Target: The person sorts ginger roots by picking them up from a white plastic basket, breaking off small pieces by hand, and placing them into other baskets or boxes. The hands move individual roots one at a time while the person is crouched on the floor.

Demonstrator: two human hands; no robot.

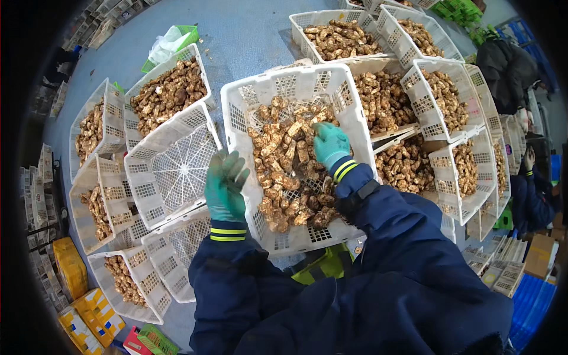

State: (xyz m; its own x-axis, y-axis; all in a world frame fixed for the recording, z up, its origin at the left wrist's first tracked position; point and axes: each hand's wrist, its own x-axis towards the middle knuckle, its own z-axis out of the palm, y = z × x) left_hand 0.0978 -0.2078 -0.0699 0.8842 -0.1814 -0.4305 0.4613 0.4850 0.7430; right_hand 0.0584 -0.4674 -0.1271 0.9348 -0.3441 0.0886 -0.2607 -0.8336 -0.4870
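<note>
Left hand, green-gloved, fingers spread wide and holding nothing, hovers over the near rim of the white crate. Right hand lies fingers down among the brown shells inside; whether it grips one, cannot tell. Judgement: steady the crate's rim, lift pieces singly. Empty crate sits just left; filled crates beyond.

We count two gloved hands, left and right. White baskets: about sixteen in view, some cut by the rim. Roughly eleven hold brown pieces, like the middle basket; at least three stand empty, like this one. Pieces too many to count. One green basket top left, one green crate bottom. Three yellow boxes at lower left.
</note>
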